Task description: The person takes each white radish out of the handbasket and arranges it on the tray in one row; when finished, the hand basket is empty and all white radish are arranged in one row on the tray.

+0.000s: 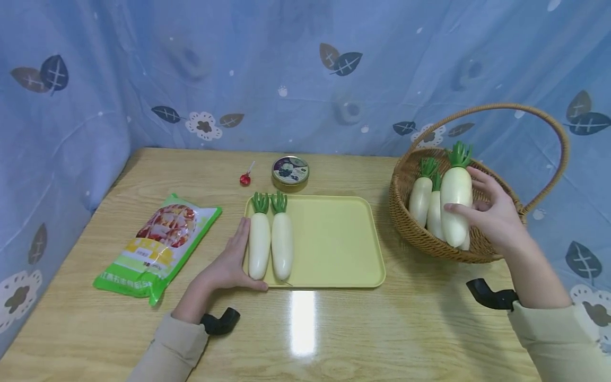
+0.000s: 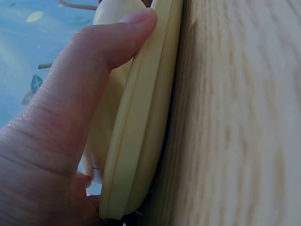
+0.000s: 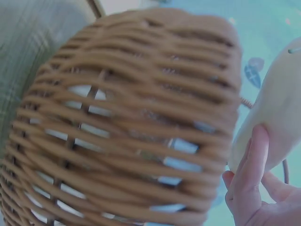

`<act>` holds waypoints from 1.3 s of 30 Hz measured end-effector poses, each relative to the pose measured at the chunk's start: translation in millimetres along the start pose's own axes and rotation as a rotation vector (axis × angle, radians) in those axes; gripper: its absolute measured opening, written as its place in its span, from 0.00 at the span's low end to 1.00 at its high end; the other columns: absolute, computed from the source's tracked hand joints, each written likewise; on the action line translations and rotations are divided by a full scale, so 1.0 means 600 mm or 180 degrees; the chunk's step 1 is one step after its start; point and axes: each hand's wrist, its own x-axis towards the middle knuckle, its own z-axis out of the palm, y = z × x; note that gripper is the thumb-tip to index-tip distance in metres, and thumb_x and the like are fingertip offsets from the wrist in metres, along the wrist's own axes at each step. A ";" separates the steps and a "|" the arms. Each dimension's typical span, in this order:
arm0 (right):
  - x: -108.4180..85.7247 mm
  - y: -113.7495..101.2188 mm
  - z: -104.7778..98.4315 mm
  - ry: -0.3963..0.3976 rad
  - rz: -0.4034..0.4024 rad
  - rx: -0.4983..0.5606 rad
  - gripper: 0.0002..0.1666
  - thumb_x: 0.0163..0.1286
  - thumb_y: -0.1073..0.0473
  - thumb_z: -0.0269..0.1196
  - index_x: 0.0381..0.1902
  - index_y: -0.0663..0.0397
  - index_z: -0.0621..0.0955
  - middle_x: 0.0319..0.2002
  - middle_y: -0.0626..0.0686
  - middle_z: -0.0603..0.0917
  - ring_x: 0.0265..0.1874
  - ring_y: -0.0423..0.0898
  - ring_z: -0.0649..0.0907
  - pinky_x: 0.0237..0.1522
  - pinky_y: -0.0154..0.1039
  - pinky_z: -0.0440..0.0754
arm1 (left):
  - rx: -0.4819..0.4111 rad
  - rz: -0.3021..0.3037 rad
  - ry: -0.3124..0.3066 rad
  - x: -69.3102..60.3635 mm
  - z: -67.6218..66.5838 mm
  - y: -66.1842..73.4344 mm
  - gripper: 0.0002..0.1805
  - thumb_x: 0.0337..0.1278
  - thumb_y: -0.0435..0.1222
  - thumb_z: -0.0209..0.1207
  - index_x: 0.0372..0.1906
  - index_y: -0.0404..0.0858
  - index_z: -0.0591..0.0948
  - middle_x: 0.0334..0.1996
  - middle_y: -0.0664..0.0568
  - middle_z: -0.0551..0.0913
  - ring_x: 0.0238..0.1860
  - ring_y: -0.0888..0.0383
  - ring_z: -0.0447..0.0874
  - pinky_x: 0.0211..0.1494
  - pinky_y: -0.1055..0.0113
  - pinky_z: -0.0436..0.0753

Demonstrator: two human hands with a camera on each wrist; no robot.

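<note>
Right grip [image 1: 496,212], clamped on a white green-topped radish [image 1: 456,193], should clear the brown wicker basket [image 1: 415,233] beneath; left grip [image 1: 226,269], spread apart, should steady the yellow rectangular tray [image 1: 334,241] alongside.

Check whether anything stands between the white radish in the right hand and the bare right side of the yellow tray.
Yes: two other radishes in the basket and the basket's left rim lie between the held radish and the tray. Past that rim, nothing visible stands in the way.
</note>
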 end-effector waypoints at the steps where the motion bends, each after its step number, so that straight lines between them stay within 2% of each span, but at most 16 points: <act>1: -0.003 -0.001 0.002 -0.0012 -0.0018 0.0006 0.49 0.63 0.58 0.62 0.72 0.33 0.46 0.69 0.63 0.48 0.34 0.27 0.75 0.27 0.33 0.79 | 0.0000 0.0001 0.0004 -0.001 0.000 0.000 0.81 0.15 0.55 0.76 0.69 0.35 0.28 0.70 0.40 0.25 0.70 0.44 0.27 0.67 0.44 0.37; 5: -0.013 -0.008 0.009 -0.0062 -0.0070 0.0047 0.49 0.62 0.59 0.62 0.72 0.32 0.46 0.68 0.64 0.48 0.34 0.27 0.76 0.27 0.36 0.80 | 0.0014 -0.0008 0.0014 -0.001 0.001 -0.003 0.82 0.14 0.56 0.76 0.69 0.36 0.28 0.70 0.41 0.25 0.70 0.45 0.27 0.67 0.44 0.38; 12: -0.031 -0.024 0.026 -0.0106 -0.0233 0.0013 0.49 0.61 0.60 0.63 0.71 0.34 0.49 0.66 0.66 0.52 0.31 0.30 0.78 0.25 0.35 0.78 | 0.0015 -0.0004 0.0009 0.000 -0.001 -0.006 0.82 0.14 0.55 0.76 0.69 0.37 0.27 0.70 0.42 0.25 0.70 0.45 0.26 0.67 0.43 0.37; 18: -0.041 -0.027 0.040 -0.0176 -0.0304 0.0104 0.50 0.60 0.62 0.64 0.71 0.35 0.50 0.65 0.65 0.54 0.30 0.33 0.79 0.23 0.39 0.80 | 0.0005 0.0015 -0.0002 0.001 -0.003 -0.003 0.81 0.15 0.54 0.76 0.69 0.36 0.28 0.70 0.41 0.25 0.70 0.46 0.26 0.67 0.43 0.37; 30: -0.050 -0.036 0.068 -0.0210 -0.0382 0.0133 0.49 0.59 0.61 0.65 0.71 0.39 0.52 0.64 0.64 0.57 0.31 0.36 0.79 0.28 0.34 0.78 | 0.0027 0.0008 0.0003 -0.002 -0.002 -0.005 0.81 0.16 0.54 0.76 0.69 0.36 0.28 0.70 0.41 0.25 0.70 0.45 0.26 0.67 0.42 0.38; 39: -0.050 -0.040 0.082 -0.0267 -0.0437 0.0138 0.50 0.58 0.63 0.65 0.72 0.42 0.50 0.65 0.65 0.57 0.30 0.35 0.79 0.27 0.35 0.78 | 0.0003 0.0011 0.0006 -0.001 0.000 -0.004 0.81 0.15 0.55 0.76 0.69 0.36 0.28 0.70 0.41 0.26 0.70 0.46 0.26 0.67 0.43 0.38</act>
